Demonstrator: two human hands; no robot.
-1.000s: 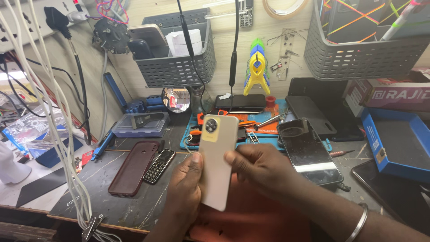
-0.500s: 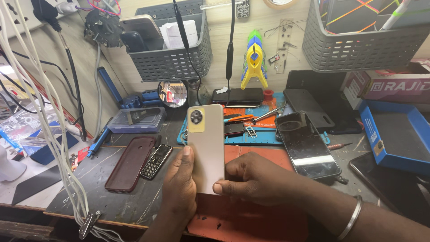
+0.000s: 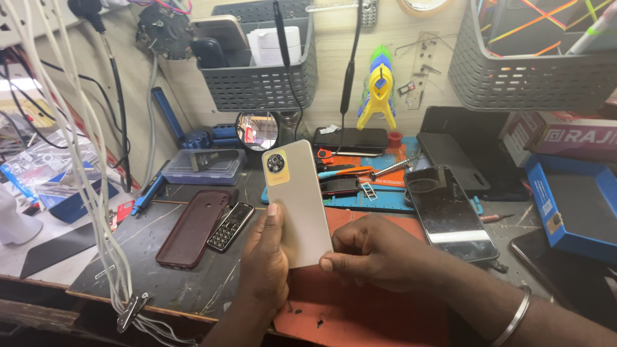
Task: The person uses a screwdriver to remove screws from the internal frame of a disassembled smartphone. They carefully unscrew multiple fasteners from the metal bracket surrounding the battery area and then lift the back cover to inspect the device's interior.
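Note:
I hold a pale gold smartphone [image 3: 297, 202] upright above the workbench, its back toward me, with a round camera module at its top left. My left hand [image 3: 265, 257] grips its lower left edge, thumb along the side. My right hand [image 3: 373, 250] pinches the lower right edge with curled fingers; a metal bangle sits on that wrist. Below the hands lies a red work mat [image 3: 360, 308].
A maroon phone case [image 3: 191, 228] and a small keypad phone [image 3: 231, 226] lie left. A black phone [image 3: 447, 215], blue tool mat [image 3: 379, 193], clear plastic box [image 3: 204, 166] and blue box [image 3: 572, 205] sit around. Grey baskets [image 3: 263, 83] hang behind; white cables [image 3: 77, 167] dangle left.
The phone has stayed in both hands, shifting slightly left and lower in view as the camera moved closer; my right hand slid down to its lower right edge.

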